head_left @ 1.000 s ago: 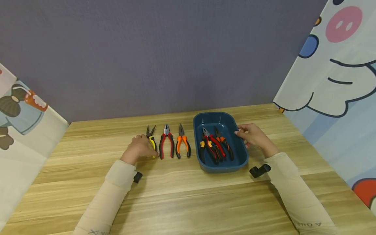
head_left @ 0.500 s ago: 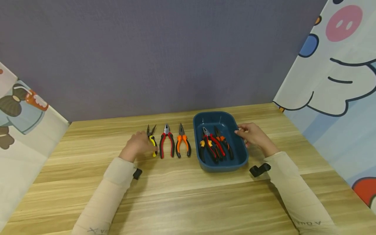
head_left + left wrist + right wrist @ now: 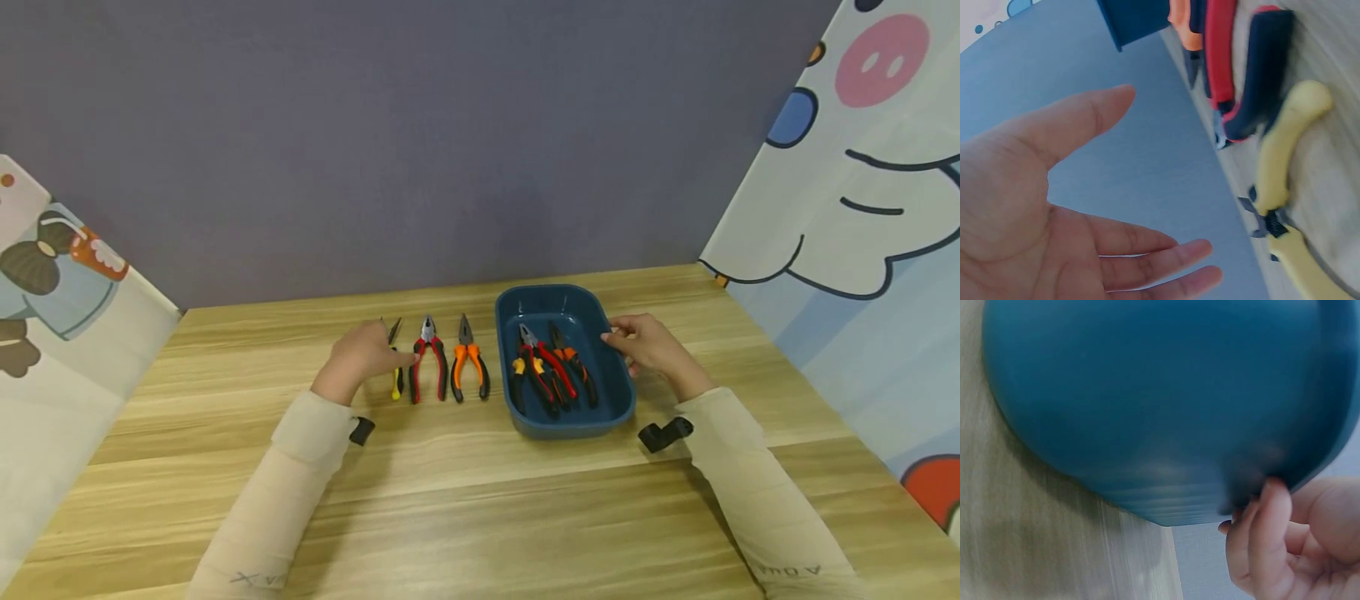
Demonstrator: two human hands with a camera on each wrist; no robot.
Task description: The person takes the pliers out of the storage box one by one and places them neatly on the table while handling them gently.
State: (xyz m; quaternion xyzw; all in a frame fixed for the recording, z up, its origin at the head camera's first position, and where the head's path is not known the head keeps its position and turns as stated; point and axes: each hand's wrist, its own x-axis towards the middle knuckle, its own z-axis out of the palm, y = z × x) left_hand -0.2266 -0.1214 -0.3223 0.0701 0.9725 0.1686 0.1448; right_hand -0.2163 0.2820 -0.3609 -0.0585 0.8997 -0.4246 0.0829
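Note:
My left hand (image 3: 362,357) hovers over the yellow-and-black pliers (image 3: 397,385), hiding part of them in the head view. In the left wrist view its fingers are relaxed and its thumb stands apart, with nothing between them; the yellow handles (image 3: 1277,156) lie beside it on the table. To the right, red-and-black pliers (image 3: 441,367) and orange-and-black long-nose pliers (image 3: 457,367) lie in a row, handles toward me. My right hand (image 3: 647,343) pinches the right rim of a blue plastic bin (image 3: 619,400), thumb over the edge and fingers against the outer wall (image 3: 1147,412).
Inside the bin lie several pliers, among them a red-handled pair (image 3: 555,363) and an orange-and-black pair (image 3: 576,362). A grey panel (image 3: 450,150) rises behind the wooden table (image 3: 480,517). Cartoon-printed walls (image 3: 885,225) flank both sides.
The left hand has moved up and slightly right from the yellow pliers' handles, its thumb now stretched toward the red pliers. The right hand and the bin have stayed put.

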